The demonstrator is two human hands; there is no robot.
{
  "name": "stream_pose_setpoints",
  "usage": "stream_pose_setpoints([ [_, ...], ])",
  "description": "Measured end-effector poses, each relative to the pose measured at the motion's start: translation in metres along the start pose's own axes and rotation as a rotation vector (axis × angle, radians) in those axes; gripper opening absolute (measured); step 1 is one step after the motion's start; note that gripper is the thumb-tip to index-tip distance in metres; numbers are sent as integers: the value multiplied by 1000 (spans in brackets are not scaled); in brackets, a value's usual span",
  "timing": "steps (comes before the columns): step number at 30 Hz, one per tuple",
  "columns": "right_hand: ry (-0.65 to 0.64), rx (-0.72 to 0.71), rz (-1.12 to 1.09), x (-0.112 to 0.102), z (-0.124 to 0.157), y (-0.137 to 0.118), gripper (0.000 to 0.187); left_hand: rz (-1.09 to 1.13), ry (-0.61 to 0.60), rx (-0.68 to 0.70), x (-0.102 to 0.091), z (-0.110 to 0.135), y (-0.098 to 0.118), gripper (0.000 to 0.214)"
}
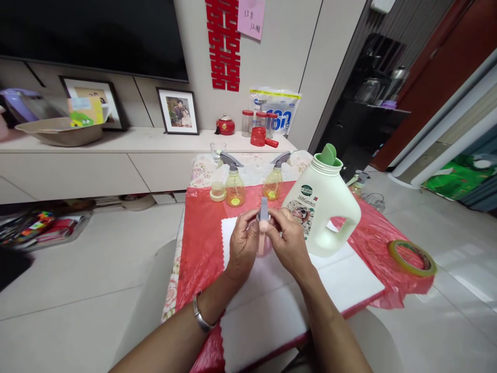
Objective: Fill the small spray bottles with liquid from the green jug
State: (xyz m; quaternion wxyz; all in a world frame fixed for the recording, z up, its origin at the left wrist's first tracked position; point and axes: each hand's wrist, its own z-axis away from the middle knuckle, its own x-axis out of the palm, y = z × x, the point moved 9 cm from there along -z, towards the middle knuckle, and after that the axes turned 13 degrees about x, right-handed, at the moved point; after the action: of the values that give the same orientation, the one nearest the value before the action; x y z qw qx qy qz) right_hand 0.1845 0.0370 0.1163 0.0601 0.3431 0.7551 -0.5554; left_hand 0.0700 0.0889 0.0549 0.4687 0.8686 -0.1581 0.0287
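Note:
Both hands close round the neck of a pink spray bottle with a grey and pink trigger head. My left hand grips it from the left, a silver bracelet on that wrist. From the right, my right hand has its fingers on the same spray head. The bottle stands upright over a white padded sheet. Just right of my right hand is a large pale green jug with a green scoop-like piece in its open mouth. Beyond the hands stand two yellowish spray bottles.
A pale yellow cap sits by the left spray bottle. A tape roll lies on the red plastic sheet at the right. Another spray bottle stands behind the jug. The white cabinet behind holds frames, jars and a bag.

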Motion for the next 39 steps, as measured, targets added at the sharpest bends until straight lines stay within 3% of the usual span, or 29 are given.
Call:
stream_pose_setpoints([
  [14,-64,-24,48,-2,0,2,37,9,-6,-30,1,-2,-4,30],
  [27,71,-57,12,-6,2,-2,28,-76,-28,97,-2,-5,10,28],
  [35,-33,-18,-39,-1,1,4,25,-102,-42,117,0,-7,13,27],
  [39,-24,9,-81,-1,-1,7,27,-78,-31,117,0,-6,13,27],
])
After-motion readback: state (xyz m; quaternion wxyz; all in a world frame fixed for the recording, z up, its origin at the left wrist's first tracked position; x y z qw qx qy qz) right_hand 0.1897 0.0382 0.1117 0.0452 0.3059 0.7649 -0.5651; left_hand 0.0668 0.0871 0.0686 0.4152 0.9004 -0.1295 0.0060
